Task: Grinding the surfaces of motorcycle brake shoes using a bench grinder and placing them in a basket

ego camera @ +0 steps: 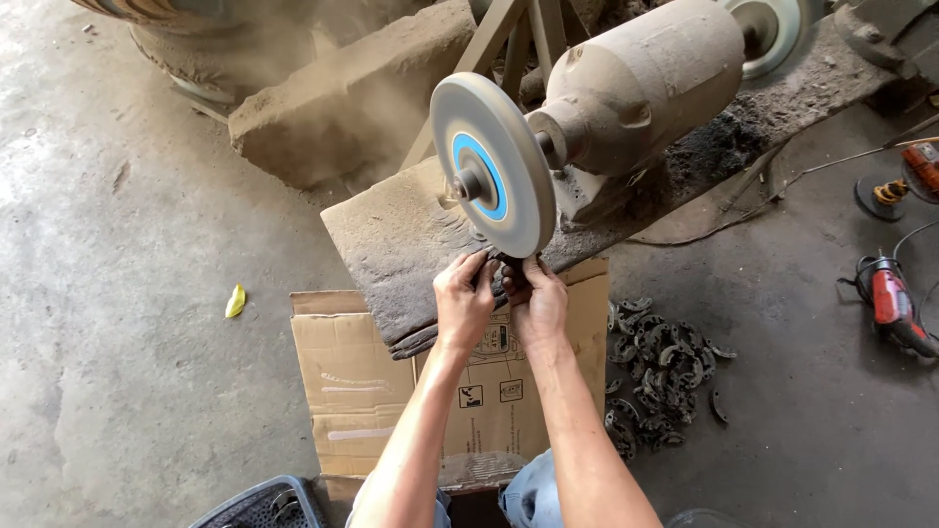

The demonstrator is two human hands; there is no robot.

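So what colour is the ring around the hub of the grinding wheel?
Bright blue on the grey grinding wheel, clearest in the head view.

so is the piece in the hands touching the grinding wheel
Cannot tell. In the head view both hands, left and right, pinch a small dark piece just under the grinding wheel, but fingers hide the meeting point.

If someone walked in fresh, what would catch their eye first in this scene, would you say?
Most likely the grey grinding wheel with its blue centre, mounted on a dusty motor at centre. Just below it, the left hand and right hand press a small dark piece to its rim; a pile of dark metal parts lies right.
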